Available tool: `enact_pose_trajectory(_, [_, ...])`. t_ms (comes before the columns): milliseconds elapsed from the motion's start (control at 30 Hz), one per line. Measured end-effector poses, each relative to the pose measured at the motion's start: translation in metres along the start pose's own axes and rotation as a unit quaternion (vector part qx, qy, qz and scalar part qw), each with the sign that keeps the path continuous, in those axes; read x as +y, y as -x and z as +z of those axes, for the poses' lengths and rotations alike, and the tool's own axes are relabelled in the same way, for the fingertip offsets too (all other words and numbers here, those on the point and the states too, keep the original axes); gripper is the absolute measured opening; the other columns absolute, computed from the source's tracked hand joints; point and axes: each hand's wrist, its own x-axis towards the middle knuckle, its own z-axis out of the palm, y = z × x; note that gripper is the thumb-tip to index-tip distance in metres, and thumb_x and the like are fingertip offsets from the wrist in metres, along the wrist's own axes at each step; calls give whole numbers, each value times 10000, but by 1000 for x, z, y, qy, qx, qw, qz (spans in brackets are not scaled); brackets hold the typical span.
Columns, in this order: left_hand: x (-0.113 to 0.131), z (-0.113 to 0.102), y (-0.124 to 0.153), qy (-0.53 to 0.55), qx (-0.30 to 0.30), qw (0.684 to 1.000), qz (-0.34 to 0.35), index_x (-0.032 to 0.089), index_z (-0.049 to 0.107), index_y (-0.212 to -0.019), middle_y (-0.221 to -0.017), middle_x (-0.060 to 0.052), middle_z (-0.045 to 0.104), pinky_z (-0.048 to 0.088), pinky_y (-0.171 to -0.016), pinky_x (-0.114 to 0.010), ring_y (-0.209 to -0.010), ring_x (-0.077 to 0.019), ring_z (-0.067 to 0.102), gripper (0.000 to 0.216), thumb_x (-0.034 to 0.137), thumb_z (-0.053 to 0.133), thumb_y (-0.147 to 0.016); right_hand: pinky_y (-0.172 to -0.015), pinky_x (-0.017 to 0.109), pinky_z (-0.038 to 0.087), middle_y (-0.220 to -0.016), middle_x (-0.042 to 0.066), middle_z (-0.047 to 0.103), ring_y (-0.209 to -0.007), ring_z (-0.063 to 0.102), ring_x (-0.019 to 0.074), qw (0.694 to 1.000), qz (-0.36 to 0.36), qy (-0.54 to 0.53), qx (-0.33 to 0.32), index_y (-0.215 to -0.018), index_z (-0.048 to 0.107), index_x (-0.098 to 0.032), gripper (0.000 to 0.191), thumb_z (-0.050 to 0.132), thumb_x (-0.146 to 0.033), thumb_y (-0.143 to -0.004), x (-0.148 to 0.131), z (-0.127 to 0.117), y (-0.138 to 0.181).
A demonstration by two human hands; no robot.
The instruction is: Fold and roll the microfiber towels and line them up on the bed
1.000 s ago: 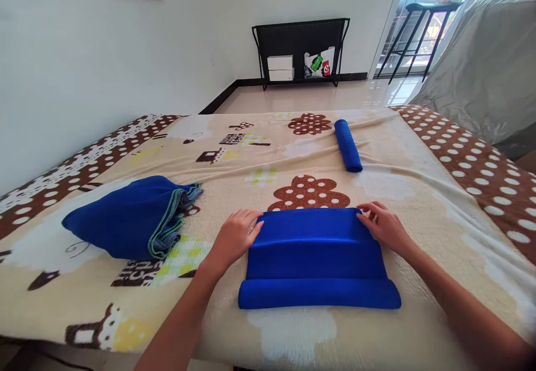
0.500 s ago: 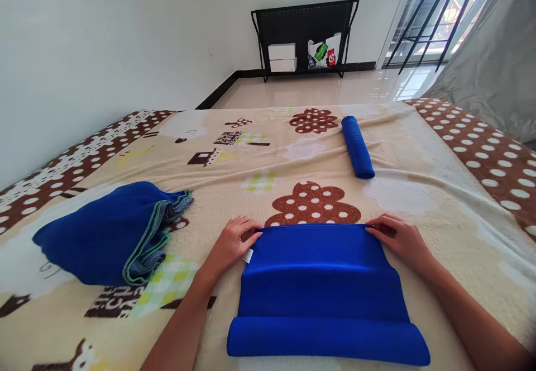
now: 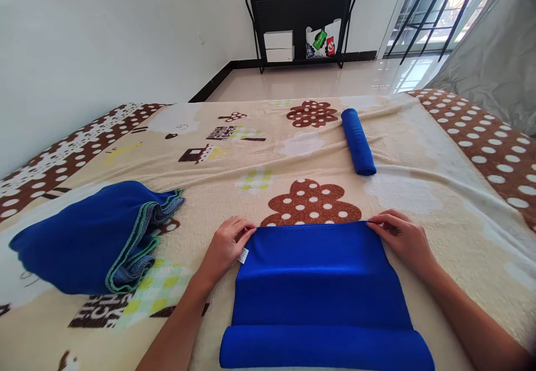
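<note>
A blue cloth lies on the bed in front of me, its near end rolled into a thick tube and its far part flat with a soft crease. My left hand pinches the far left corner, just above a small white label. At the far right corner, my right hand holds the edge between thumb and fingers. Farther back on the right rests a tightly rolled blue cloth. To the left is a loosely folded heap of blue cloth with green-stitched edges.
A patterned cream blanket with brown dotted borders covers the bed. Beyond its far edge, a black metal rack against the wall holds white boxes and a printed bag. Grey fabric hangs at the right.
The view has tilted slightly down, shifting the scene a little. Both hands keep their pinch on the far corners, and the cloth looks slightly more stretched out. The other cloths have not moved.
</note>
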Motion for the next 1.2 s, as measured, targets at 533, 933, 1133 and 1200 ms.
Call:
enact_pose_trajectory(533, [9, 5, -3, -4, 80, 997, -11, 222, 617, -946, -905, -2, 626, 464, -778, -271, -813, -140, 587, 106, 284, 538, -979, -725, 303, 478, -884, -18, 658, -730, 584, 127, 995, -52, 16, 81, -928, 698, -274, 167, 634, -427, -913, 0, 5, -4])
enact_pose_trajectory(933, [1, 13, -6, -44, 75, 996, -11, 216, 607, -939, -912, -12, 627, 468, -793, -300, -815, -152, 582, 133, 299, 516, -987, -772, 345, 481, -860, 8, 651, -789, 580, 167, 991, -87, 71, 77, -914, 675, -252, 192, 588, -421, -935, 2, 7, -8])
enact_pose_trajectory(1133, [10, 9, -7, -100, 74, 992, -5, 220, 642, -1009, -1014, -56, 668, 429, -933, -411, -988, -223, 606, 143, 280, 515, -984, -902, 463, 470, -947, 69, 680, -929, 601, 248, 983, -92, 120, 105, -985, 701, -246, 233, 537, -408, -951, -9, 7, -4])
enact_pose_trajectory(1200, [31, 7, -5, -105, 55, 992, 37, 231, 627, -1162, -1174, -76, 672, 403, -1017, -430, -1134, -239, 590, 214, 273, 504, -991, -979, 466, 460, -1120, 75, 687, -1066, 611, 257, 981, -133, 119, 79, -1114, 689, -265, 243, 553, -375, -946, -25, 7, 3])
